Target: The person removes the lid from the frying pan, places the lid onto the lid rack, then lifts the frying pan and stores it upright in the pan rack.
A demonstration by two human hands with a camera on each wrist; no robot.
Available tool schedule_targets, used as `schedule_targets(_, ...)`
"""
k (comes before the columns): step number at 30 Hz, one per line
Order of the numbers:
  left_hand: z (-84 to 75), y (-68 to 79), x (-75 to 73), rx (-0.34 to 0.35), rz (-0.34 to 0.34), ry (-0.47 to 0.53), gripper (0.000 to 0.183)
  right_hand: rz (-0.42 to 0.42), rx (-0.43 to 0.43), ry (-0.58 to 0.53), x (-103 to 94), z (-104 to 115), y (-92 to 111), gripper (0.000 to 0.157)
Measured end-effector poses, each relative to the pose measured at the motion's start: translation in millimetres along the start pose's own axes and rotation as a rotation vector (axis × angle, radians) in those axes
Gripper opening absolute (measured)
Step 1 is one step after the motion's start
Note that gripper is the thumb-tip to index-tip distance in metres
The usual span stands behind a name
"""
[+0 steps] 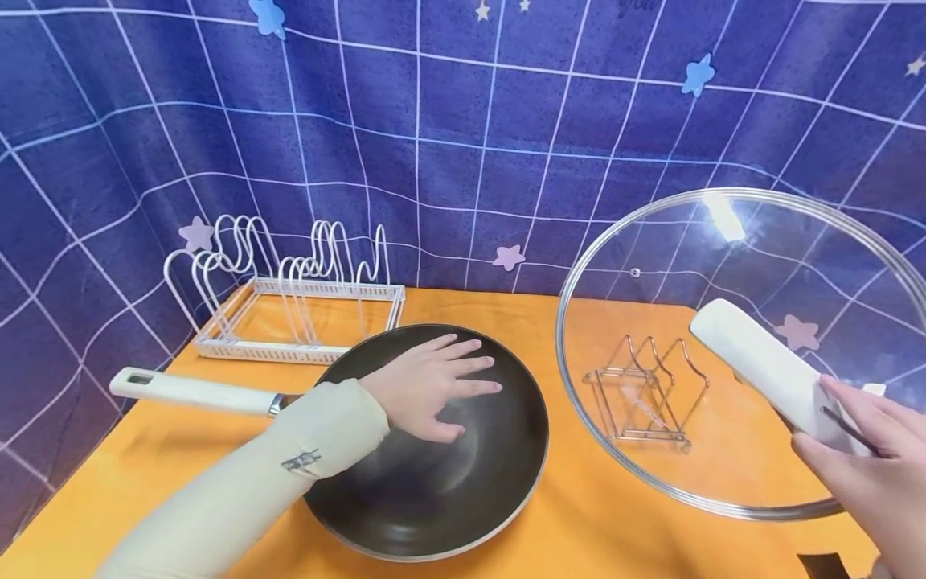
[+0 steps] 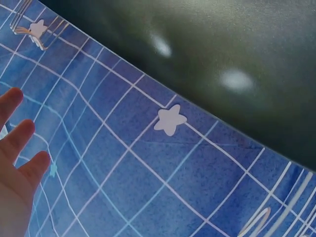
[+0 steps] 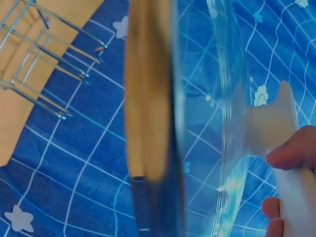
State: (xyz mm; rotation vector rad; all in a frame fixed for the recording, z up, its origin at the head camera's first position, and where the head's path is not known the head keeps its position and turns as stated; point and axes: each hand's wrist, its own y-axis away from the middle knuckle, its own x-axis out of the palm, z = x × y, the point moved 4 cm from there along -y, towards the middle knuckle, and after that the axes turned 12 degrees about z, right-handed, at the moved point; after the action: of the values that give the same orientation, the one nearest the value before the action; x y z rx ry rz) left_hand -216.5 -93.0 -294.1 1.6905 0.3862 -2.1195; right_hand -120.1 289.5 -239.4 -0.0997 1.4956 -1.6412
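Note:
A dark frying pan [image 1: 477,482] with a white handle [image 1: 195,392] sits on the orange tabletop. My left hand [image 1: 430,390] is spread over the pan's inside, fingers straight; whether it touches the surface I cannot tell. In the left wrist view its fingertips show at the left edge, below the dark pan [image 2: 222,59]. On the right, my right hand [image 1: 878,462] grips the white handle [image 1: 752,362] of a large, metal-rimmed glass lid [image 1: 723,273]. The lid is tilted up off the table. The right wrist view shows the thumb [image 3: 296,148] pressed against that handle.
A white rack with upright loops [image 1: 289,352] stands behind the pan on the left. Through the glass, a small metal wire rack [image 1: 644,434] shows on the table. A blue gridded curtain [image 1: 448,145] with stars hangs behind. A dark patch [image 1: 823,565] lies at the front right.

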Motion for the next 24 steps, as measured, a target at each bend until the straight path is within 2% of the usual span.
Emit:
schedule_targets(3,-3.2,-11.7,-0.4,0.004,0.025,0.007,0.062,-0.013,0.059,-0.037,-2.4,-4,5,0.091)
schedule_targets(7,-7.5,-27.7,-5.6,0.009,0.039,0.013,0.062,-0.016,0.075,-0.013,-7.8,-13,8,0.094)
schedule_targets(14,-16.1,-45.1,-17.0,0.051,0.036,0.0,0.061,-0.03,-0.038,0.087,-15.3,-28,12,0.089)
schedule_targets(20,-19.1,-55.8,-20.5,0.033,0.069,-0.004,0.061,-0.113,-0.107,0.135,-15.4,-20,11,0.078)
schedule_targets(24,-23.7,-63.8,-20.5,0.036,0.08,0.0,0.062,-0.123,-0.116,0.149,-16.1,-19,9,0.078)
